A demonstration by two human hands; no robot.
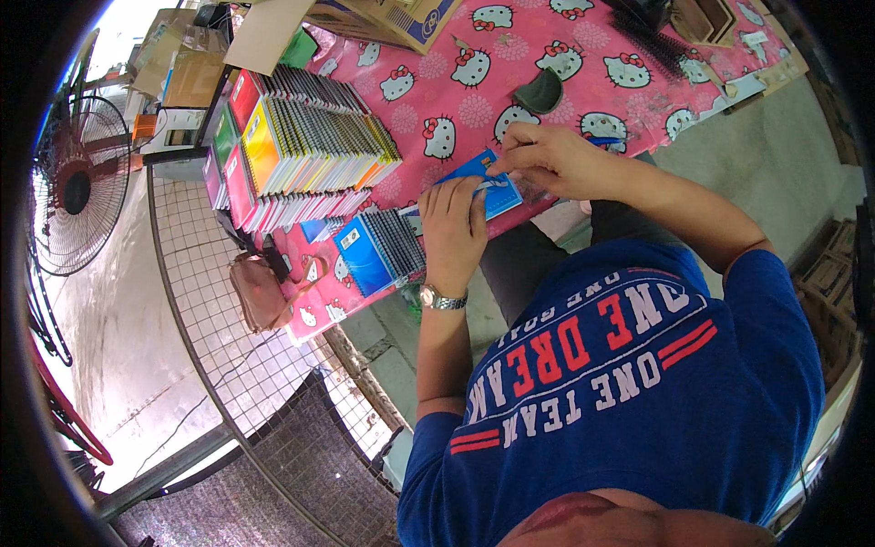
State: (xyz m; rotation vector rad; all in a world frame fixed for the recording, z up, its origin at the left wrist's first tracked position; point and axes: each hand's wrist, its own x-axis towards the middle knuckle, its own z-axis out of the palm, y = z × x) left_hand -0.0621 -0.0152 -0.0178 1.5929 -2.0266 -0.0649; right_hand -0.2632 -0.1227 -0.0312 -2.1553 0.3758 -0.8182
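Observation:
A blue notebook (502, 200) lies on the pink table cover in front of me. My left hand (453, 221) rests over its left end, palm down, with the fingers stretched out and close together. My right hand (547, 162) is above the notebook's far right part, thumb and fingers pinched together. What the pinch holds is too small to make out. A thin whitish strip (493, 184) shows on the cover between both hands. Left of my left wrist lies a stack of blue spiral notebooks (366, 258), fanned in a row.
Tall stacks of coloured spiral notebooks (314, 137) stand at the far left. A dark green curved piece (539, 91) lies beyond my right hand. Cardboard boxes (387, 23) sit at the back. A brown bag (260, 290) hangs by the table's left edge, near a fan (77, 191).

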